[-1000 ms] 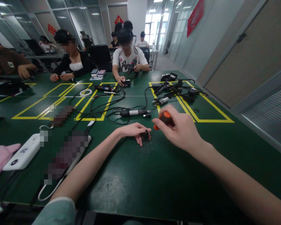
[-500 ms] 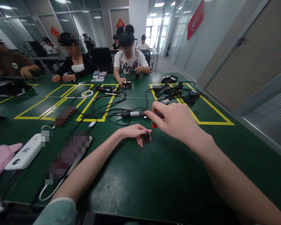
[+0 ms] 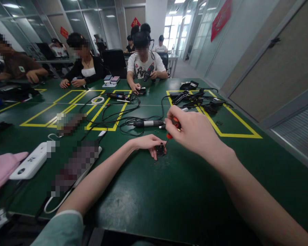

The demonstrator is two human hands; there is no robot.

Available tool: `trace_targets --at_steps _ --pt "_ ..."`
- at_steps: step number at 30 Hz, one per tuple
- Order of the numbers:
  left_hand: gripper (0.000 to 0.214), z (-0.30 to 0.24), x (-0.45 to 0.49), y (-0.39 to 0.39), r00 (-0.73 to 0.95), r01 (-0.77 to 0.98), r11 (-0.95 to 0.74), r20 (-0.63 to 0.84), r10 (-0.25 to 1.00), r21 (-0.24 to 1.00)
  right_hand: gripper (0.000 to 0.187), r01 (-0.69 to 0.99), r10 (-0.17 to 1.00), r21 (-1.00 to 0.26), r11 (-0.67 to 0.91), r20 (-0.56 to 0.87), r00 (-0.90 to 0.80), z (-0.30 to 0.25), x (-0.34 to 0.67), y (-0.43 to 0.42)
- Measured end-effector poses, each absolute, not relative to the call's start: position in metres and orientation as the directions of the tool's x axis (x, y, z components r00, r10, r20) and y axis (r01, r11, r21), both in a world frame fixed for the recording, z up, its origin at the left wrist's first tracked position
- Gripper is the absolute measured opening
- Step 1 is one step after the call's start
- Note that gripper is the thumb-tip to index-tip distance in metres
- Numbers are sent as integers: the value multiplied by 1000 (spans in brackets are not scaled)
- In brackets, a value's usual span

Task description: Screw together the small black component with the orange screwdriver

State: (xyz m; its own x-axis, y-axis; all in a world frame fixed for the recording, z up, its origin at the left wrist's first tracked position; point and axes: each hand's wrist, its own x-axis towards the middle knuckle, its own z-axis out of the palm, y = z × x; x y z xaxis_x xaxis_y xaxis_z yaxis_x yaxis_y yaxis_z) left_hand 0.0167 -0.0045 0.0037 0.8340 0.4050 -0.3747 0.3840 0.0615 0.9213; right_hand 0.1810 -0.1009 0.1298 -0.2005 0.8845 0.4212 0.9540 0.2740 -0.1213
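Observation:
My left hand (image 3: 147,142) rests on the green table (image 3: 169,191) with its fingers pinched round a small black part (image 3: 160,149). Above and to the right, my right hand (image 3: 192,131) is closed on an orange-and-black screwdriver (image 3: 172,127), whose thin shaft slants down to the top of the black part. Most of the screwdriver's handle is hidden inside my fist.
An electric screwdriver (image 3: 149,123) with tangled black cables lies just behind my hands. More tools and chargers (image 3: 195,97) fill the far right yellow-taped box. A white device (image 3: 30,165) and a pink cloth (image 3: 2,169) lie at left. Several people sit along the far and left sides.
My right hand has turned over the screwdriver, hiding more of the orange handle, and the view has shifted slightly. My left hand has stayed on the black part.

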Motion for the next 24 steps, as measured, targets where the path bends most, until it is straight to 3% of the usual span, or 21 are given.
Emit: trace_targets --at_steps 4,9,15,20,24 --pt "57 6 17 -6 823 394 69 -385 418 917 16 954 878 -106 279 431 -209 131 181 -104" --pt "52 9 18 -7 812 409 68 -397 428 910 33 978 907 -23 206 379 -182 134 178 -106" --pt "51 7 17 -7 810 401 71 -390 438 913 18 952 881 -63 298 403 -249 132 179 -107" --pt "52 7 17 -6 817 396 61 -382 432 916 39 984 906 -49 172 399 -139 131 177 -105" --pt "59 5 16 -4 826 387 55 -373 423 920 21 963 900 -104 248 394 -189 131 178 -103"
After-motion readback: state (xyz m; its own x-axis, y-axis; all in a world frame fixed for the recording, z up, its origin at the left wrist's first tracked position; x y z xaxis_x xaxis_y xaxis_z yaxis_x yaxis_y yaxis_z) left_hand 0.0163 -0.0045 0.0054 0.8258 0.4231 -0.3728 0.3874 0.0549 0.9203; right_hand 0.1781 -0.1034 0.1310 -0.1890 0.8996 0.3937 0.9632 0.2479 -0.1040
